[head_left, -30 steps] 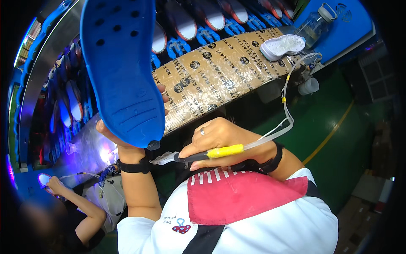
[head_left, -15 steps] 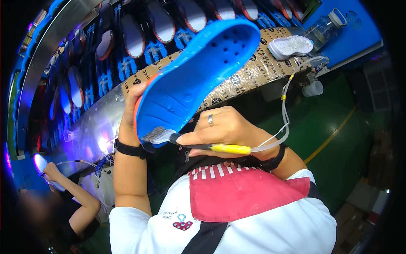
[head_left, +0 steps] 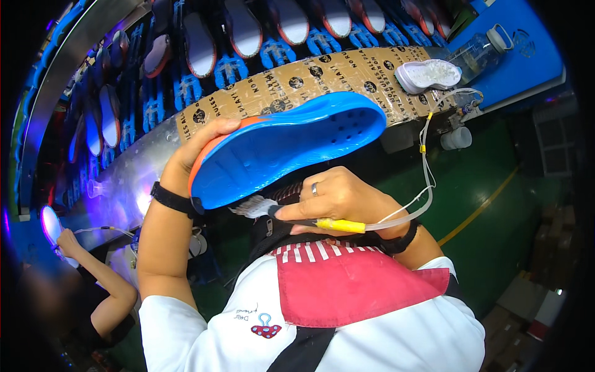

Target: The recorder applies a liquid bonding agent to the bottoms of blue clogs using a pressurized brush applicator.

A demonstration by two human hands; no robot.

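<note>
My left hand (head_left: 206, 137) grips a blue shoe sole (head_left: 279, 144) with an orange edge by its near left end. The sole is tilted so its wet-looking inner face, with small holes at the far right end, shows toward me. My right hand (head_left: 338, 201) is closed round the dark handle of a brush (head_left: 257, 206), its pale bristles just below the sole's lower edge, apart from the inner face. A yellow sleeve (head_left: 341, 225) on the handle joins a clear tube (head_left: 412, 209) that runs up to the bench.
Cardboard (head_left: 291, 80) covers the bench edge, with a white sole-shaped piece (head_left: 427, 75) on it beside a clear jug (head_left: 480, 54). Behind, several shoe parts stand on blue holders (head_left: 277, 54). A white cup (head_left: 456, 138) hangs below. A co-worker's arm (head_left: 102, 273) is at the left.
The sole has come down and turned flatter in my left hand. The brush, earlier touching its inner face near the heel, is now off that face and just below the edge.
</note>
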